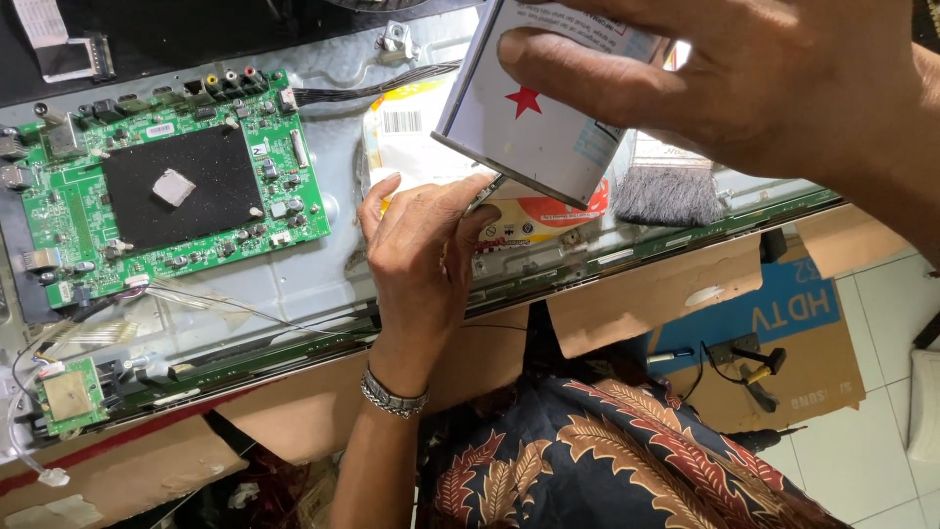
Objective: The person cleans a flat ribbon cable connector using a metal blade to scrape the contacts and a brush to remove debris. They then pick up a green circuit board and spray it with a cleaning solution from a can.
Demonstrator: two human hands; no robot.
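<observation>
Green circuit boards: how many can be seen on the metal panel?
2. The large green board lies at the panel's upper left; the small green board sits at the lower left corner. The hands may hide others.

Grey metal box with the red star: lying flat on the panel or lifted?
Lifted and tilted. The right hand holds the metal box from above, the left hand touches its lower corner, and the paint brush lies behind.

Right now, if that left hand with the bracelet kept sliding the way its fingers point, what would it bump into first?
The left hand points up and right. Its fingertips already seem to meet the lower corner of the flat silver box with a red star, held by the right hand. Depth is unclear, so contact is uncertain.
</observation>
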